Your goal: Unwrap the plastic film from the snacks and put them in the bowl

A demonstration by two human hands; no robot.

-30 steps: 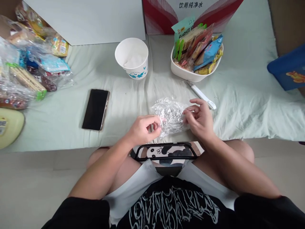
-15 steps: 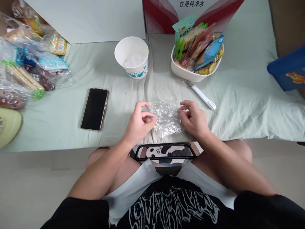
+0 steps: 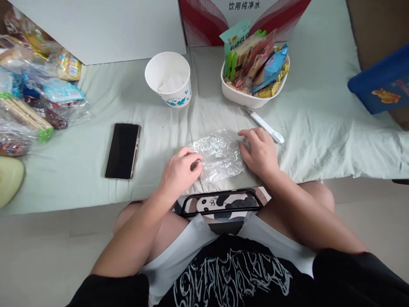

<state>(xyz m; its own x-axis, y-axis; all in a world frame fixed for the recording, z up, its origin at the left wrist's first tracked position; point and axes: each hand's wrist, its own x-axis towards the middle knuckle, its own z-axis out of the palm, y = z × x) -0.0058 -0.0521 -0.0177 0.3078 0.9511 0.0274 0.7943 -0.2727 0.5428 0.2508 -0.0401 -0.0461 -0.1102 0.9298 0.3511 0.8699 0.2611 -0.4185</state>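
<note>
A crinkled sheet of clear plastic film (image 3: 220, 155) lies spread on the green cloth near its front edge. At its left edge, my left hand (image 3: 182, 170) is closed, thumb and forefinger pinched on the film. My right hand (image 3: 261, 152) rests at the film's right edge, with the forefinger stretched out and the thumb apart from it. A white utility knife (image 3: 265, 126) lies just beyond my right hand.
Beyond the film stand a white paper cup (image 3: 168, 79) with white contents and a white tub (image 3: 246, 100) of packaged snacks. Left are a phone (image 3: 122, 151) and bagged snacks (image 3: 47, 96). Cartons (image 3: 128, 30) line the back; a blue container (image 3: 380, 81) is right.
The plastic film is spread wider. My left hand has shifted left and closed its fingers at the edge, while my right forefinger has straightened. The whole view has shifted slightly.
</note>
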